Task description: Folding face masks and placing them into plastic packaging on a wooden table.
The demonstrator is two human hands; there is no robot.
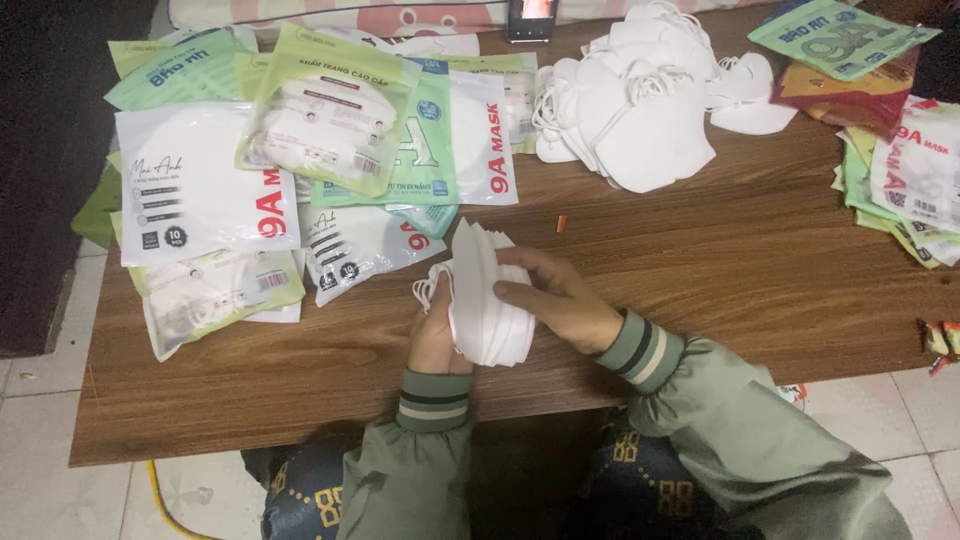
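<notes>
Your left hand (436, 338) is closed around the near side of a stack of white masks (488, 296), thumb toward you, ear loops (428, 288) trailing just beyond its fingers. The stack stands on edge between both hands, just above the wooden surface (700, 270). Your right hand (556, 296) grips the stack's far side, fingers laid flat across the outer mask. The step in hand appears to be squaring a counted stack. Filled packets (290, 160) lie beyond your left hand; loose masks (640, 100) lie beyond your right; more packets (900, 170) sit well out past your right hand. The next move calls for even pressure so no mask slips.
</notes>
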